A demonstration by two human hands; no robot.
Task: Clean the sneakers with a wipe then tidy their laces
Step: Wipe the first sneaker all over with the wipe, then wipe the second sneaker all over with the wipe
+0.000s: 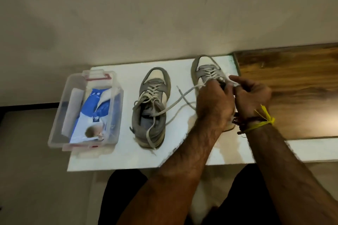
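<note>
I am on the right sneaker, wiping. My left hand lies over its middle, steadying it; whether that grip closes on anything I cannot tell. My right hand pinches a white wipe against the shoe's side. The other sneaker sits to the left of my grip, laces loose. Next, I judge: finish wiping, then the laces.

Both hands on right sneaker, left sneaker unlaced, wipes bin
</note>
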